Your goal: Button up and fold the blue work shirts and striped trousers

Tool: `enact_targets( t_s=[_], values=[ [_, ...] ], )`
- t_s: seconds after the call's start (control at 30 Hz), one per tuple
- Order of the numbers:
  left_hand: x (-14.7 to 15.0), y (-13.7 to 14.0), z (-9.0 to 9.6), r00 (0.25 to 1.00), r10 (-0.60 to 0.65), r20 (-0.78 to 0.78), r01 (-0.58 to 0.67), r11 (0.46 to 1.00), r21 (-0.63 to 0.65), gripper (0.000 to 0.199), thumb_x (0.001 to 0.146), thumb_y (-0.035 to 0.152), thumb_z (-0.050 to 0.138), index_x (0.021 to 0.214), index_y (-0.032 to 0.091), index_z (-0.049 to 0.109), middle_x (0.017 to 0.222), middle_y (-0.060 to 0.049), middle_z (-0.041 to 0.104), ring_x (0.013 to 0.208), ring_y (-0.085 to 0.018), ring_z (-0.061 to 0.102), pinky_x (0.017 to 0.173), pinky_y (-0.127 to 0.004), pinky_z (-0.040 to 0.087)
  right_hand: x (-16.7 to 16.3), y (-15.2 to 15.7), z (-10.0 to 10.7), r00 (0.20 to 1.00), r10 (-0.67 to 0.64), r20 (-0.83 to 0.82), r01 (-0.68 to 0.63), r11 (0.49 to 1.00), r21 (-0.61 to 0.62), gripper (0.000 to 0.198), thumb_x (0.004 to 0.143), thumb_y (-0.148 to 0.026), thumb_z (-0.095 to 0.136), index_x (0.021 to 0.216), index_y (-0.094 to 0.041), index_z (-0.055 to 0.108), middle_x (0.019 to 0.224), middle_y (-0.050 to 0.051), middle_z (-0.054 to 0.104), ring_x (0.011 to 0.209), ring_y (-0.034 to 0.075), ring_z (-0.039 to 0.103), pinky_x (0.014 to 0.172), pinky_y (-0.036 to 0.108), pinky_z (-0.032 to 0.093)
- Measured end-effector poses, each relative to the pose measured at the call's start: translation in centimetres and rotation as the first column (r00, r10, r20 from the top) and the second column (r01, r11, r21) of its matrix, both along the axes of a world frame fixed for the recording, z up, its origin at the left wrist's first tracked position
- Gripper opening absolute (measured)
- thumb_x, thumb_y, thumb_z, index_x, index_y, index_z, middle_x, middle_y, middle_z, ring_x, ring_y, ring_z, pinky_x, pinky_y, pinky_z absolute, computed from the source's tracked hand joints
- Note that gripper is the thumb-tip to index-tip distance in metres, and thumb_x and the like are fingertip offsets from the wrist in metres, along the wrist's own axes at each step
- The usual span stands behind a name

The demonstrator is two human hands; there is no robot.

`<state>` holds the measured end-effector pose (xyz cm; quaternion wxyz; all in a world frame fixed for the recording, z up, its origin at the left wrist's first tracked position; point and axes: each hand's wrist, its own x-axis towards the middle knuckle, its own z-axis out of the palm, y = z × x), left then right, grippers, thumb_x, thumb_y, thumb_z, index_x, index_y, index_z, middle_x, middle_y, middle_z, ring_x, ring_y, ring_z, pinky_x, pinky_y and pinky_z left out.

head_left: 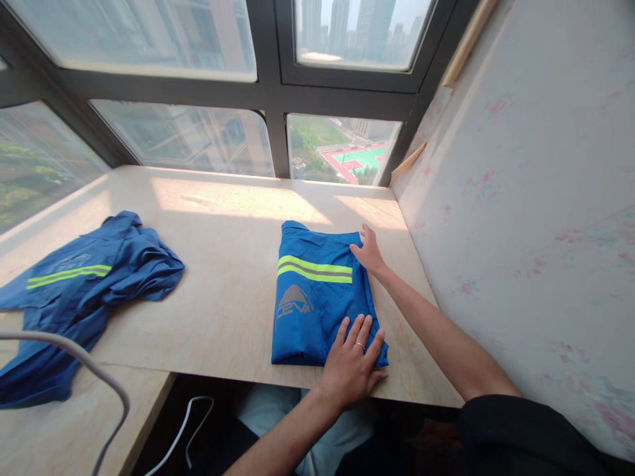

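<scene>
A blue work jacket (317, 304), folded into a rough rectangle, lies on the pale counter in front of me. It carries a yellow-and-grey reflective stripe and a grey printed logo. My left hand (351, 360), with a ring on one finger, rests on its near right corner, fingers spread over the cloth. At the far right corner, my right hand (368, 251) touches the folded edge, its thumb and fingers apart. Cloth beneath the left palm is hidden.
Another blue garment (94, 277) with a yellow stripe lies crumpled at the left. The counter (223, 297) meets framed windows (278, 99) behind and a floral-papered wall (520, 198) on the right. A grey cable (112, 380) arcs across the lower left.
</scene>
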<state>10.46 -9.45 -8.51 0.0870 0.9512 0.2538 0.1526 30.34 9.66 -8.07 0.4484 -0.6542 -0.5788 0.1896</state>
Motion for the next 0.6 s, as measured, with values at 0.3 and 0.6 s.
enact_targets(
  t_s=[0.3,0.6],
  values=[
    [-3.6,-1.1,2.8,0.910,-0.154,0.384,0.125,0.987,0.099,0.038,0.093,0.016,0.046,0.129,0.009,0.054,0.126,-0.015,0.066,0.133,-0.024,0.051,0.107,-0.038,0.046,-4.4,-7.9,-2.1,0.747,0.165,0.644,-0.133,0.986,-0.099,0.068,0.101,-0.049,0.034,0.150,-0.002,0.035,0.158,0.026,0.027,0.150,0.035,0.019,0.118,0.056,0.024],
    [-13.0,-0.3,2.7,0.778,0.494,0.389,-0.542,0.840,0.015,0.081,0.084,0.012,0.062,0.154,0.016,0.023,0.144,-0.023,0.044,0.139,-0.036,0.041,0.105,-0.055,0.046,-3.7,-7.5,-3.3,0.733,0.183,0.655,-0.121,0.983,-0.140,0.076,0.100,-0.058,0.027,0.148,-0.001,0.040,0.156,0.024,0.034,0.148,0.035,0.025,0.118,0.053,0.024]
  ],
)
